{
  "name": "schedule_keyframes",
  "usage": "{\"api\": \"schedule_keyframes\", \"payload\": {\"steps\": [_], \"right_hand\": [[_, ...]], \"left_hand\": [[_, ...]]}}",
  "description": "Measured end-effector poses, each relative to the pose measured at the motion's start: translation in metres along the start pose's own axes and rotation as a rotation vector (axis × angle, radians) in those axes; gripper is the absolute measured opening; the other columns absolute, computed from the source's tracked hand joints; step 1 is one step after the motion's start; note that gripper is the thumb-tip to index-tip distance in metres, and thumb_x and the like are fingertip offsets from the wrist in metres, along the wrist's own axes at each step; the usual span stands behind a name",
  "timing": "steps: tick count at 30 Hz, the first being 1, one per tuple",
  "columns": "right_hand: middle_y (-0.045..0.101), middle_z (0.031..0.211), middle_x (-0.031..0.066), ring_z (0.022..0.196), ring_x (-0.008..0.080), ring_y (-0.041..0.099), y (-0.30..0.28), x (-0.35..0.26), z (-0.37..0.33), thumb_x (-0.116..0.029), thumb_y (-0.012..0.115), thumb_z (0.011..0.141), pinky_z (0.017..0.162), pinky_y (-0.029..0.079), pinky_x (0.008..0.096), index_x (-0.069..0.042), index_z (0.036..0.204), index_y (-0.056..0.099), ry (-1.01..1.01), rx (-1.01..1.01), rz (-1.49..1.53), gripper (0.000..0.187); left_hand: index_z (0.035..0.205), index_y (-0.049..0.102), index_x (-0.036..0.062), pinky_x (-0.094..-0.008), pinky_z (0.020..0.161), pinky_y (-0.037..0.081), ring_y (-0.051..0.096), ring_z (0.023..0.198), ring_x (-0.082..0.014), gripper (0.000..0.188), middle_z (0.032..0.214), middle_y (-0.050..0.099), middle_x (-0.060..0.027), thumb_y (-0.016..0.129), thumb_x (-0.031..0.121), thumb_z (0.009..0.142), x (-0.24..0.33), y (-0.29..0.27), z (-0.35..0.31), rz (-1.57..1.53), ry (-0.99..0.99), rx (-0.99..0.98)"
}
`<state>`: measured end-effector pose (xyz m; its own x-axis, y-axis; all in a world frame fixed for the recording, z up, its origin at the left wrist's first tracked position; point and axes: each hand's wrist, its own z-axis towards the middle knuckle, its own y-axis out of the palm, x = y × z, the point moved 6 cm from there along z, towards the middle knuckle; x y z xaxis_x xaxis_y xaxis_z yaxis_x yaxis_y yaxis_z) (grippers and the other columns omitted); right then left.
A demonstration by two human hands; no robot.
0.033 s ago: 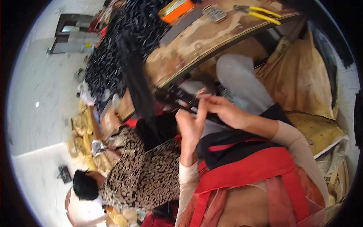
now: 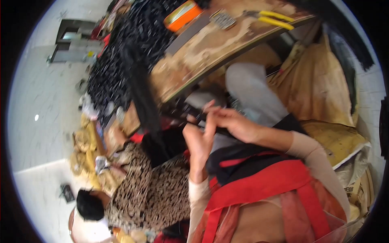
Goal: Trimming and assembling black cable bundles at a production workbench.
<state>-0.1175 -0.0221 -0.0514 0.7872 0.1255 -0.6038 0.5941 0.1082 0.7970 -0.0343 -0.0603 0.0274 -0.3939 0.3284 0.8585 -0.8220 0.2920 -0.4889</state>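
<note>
My left hand and my right hand meet over my lap, close to the table's near edge. Both are closed at the fingertips around a dark black piece. Its kind is hard to make out, as blur and my fingers hide much of it. Beyond the hands, on the left of the table, lies a large heap of black strips. A long black bundle hangs from that heap over the table's edge, just left of my hands.
On the wooden table lie yellow-handled pliers, an orange box, a dark flat bar and a small patterned metal-looking block. A person in a patterned top sits at my left. Brown sacking hangs at right.
The whole view has shifted slightly, so the table and its things sit a little further left. My hands stay together on the black piece.
</note>
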Motion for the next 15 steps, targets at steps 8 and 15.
{"api": "schedule_keyframes", "payload": {"steps": [8,15], "right_hand": [[0.064,0.096,0.0071,0.09,0.0227,0.059,-0.027,-0.06,-0.004,-0.021,0.056,0.094,0.082,0.046,0.0337,0.001,0.094,0.065,-0.184,-0.138,-1.128,0.023],[0.056,0.098,0.0137,0.098,0.0326,0.052,-0.125,-0.264,0.026,-0.026,0.069,0.079,0.087,0.042,0.0425,-0.004,0.101,0.061,-0.743,0.756,-2.358,0.032]], "left_hand": [[0.095,0.066,-0.0066,-0.029,0.084,0.048,0.064,0.093,-0.0169,0.019,0.102,0.069,-0.015,0.051,0.005,0.094,0.005,0.011,0.015,-0.055,0.009,-0.044],[0.091,0.068,-0.0062,-0.0288,0.08,0.048,0.063,0.087,-0.017,0.022,0.093,0.069,-0.0111,0.049,0.005,0.095,-0.023,0.033,0.05,-0.212,-0.107,-0.271]]}}
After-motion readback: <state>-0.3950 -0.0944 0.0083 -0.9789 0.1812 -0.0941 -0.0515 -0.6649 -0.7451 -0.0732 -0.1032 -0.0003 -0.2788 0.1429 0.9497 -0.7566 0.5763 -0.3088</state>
